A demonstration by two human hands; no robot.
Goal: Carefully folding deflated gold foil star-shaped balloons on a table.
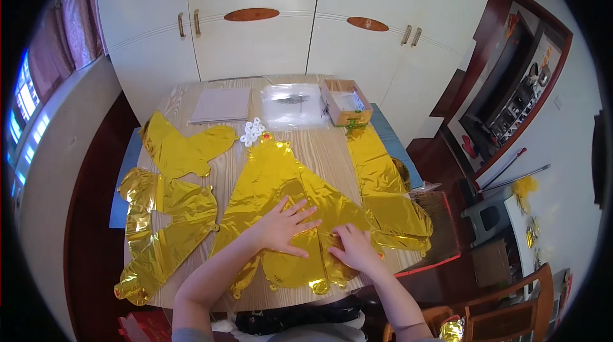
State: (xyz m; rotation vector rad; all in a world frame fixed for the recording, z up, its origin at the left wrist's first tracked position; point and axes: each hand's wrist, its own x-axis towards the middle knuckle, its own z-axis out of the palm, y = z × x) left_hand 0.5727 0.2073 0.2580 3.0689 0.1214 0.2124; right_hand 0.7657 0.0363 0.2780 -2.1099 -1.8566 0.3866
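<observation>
A large flat gold foil balloon spreads over the middle of the table in front of me, wide at the near side and narrow at the far end. My left hand lies flat on it with fingers spread, pressing the foil. Just to the right, my right hand rests on the same balloon, its fingers bent and the thumb apart from them. Beyond the balloon's narrow tip sits a cluster of small white rings, perhaps tape rolls.
More flat gold foil pieces lie at the left, another at the right. At the back are a grey-beige board, clear plastic bags and an open box. A wooden chair stands at the lower right.
</observation>
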